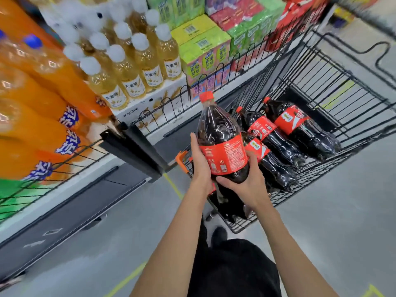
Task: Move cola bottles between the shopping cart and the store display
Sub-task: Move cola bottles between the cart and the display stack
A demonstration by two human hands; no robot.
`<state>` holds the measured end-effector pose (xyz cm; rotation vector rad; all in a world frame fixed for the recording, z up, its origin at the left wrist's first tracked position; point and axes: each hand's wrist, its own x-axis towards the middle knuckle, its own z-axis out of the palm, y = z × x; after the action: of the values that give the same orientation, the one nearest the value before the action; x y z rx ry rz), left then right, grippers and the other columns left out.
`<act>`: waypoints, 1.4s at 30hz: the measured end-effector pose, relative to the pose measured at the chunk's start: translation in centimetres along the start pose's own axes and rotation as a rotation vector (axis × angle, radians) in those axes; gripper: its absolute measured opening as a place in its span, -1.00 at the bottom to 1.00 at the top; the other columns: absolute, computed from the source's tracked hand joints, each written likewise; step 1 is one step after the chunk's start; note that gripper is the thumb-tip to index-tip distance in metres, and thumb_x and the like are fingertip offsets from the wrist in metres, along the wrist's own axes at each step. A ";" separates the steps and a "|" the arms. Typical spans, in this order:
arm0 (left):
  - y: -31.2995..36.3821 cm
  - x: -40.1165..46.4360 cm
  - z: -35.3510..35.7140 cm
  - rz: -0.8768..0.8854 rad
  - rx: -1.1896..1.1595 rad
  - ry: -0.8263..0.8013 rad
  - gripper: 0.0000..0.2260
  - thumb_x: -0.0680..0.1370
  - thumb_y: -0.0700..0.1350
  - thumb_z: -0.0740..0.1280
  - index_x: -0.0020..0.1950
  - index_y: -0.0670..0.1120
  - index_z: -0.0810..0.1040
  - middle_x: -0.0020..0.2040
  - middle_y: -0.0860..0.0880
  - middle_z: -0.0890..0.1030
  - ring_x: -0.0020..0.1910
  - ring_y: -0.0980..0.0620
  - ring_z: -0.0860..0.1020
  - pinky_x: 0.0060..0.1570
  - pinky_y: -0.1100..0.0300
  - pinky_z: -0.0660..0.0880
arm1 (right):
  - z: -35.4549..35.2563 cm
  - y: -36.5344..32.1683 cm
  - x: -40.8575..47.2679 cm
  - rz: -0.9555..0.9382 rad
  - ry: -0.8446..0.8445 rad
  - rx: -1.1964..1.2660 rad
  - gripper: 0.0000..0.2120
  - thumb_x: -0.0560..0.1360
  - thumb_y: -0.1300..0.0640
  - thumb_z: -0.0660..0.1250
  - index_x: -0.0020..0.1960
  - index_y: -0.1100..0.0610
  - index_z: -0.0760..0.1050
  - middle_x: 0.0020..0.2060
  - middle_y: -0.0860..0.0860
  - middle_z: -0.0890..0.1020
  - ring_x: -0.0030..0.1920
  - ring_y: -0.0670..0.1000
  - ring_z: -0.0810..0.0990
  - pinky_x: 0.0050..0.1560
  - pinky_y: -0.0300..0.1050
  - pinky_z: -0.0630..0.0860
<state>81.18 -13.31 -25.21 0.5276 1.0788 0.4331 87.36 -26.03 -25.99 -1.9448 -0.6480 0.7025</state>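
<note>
Left hand and right hand grasp upright cola bottle (red cap) | shopping cart at 2 o'clock | three bottles lying inside

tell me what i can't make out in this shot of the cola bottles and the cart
- Head view: the base of the held cola bottle is covered by the right hand; the left hand covers part of its side.
- How many bottles lie in the shopping cart: the held bottle and both hands hide the near end.
- Small print on the red labels: too small.
- The orange soda bottles: blurred, cut off by the left edge.
</note>
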 end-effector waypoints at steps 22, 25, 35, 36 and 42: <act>8.3 -24.8 -23.5 0.571 -0.226 0.397 -0.43 0.68 0.34 0.07 0.32 -0.02 0.66 0.13 -0.17 0.75 0.15 -0.19 0.70 0.27 -0.13 0.60 | 18.0 -15.6 -17.4 -0.102 -0.624 0.365 -0.04 0.31 -0.62 0.26 0.48 0.00 0.44 0.36 -0.05 0.59 0.41 0.00 0.52 0.49 0.22 0.35; 8.7 -26.9 -27.4 0.594 -0.303 0.438 -0.34 0.69 0.34 0.00 0.38 -0.11 0.63 0.13 -0.23 0.74 0.12 -0.22 0.68 0.32 -0.17 0.56 | 21.0 -17.5 -19.8 -0.196 -0.701 0.295 0.02 0.28 -0.65 0.22 0.50 0.01 0.42 0.37 -0.06 0.58 0.40 -0.01 0.51 0.48 0.19 0.36; 12.6 -33.7 -46.3 0.693 -0.475 0.527 -0.34 0.66 0.37 0.05 0.33 -0.11 0.65 0.07 -0.19 0.76 -0.05 -0.12 0.72 0.18 -0.07 0.60 | 37.1 -23.6 -30.6 -0.338 -0.827 0.248 -0.37 0.28 -0.69 0.13 0.15 -0.35 0.54 0.07 -0.39 0.66 0.14 -0.31 0.60 0.24 -0.09 0.48; 13.3 -34.4 -48.9 0.695 -0.472 0.525 -0.34 0.66 0.37 0.06 0.32 -0.10 0.66 0.07 -0.19 0.76 -0.05 -0.12 0.72 0.21 -0.08 0.60 | 39.4 -24.2 -32.1 -0.332 -0.829 0.265 -0.35 0.30 -0.67 0.14 0.17 -0.29 0.55 0.09 -0.34 0.67 0.15 -0.25 0.62 0.28 -0.02 0.49; 16.6 -38.0 -59.3 0.731 -0.450 0.552 -0.37 0.66 0.36 0.07 0.32 -0.08 0.67 0.11 -0.19 0.76 -0.01 -0.11 0.73 0.11 -0.03 0.68 | 49.2 -27.7 -38.0 -0.243 -0.926 0.373 -0.30 0.40 -0.58 0.22 0.27 -0.09 0.60 0.15 -0.06 0.72 0.20 0.02 0.67 0.34 0.24 0.50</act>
<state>10.41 -10.51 -10.36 0.3896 1.2350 1.4933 22.18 -11.38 -12.88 -1.1038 -1.1746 1.4569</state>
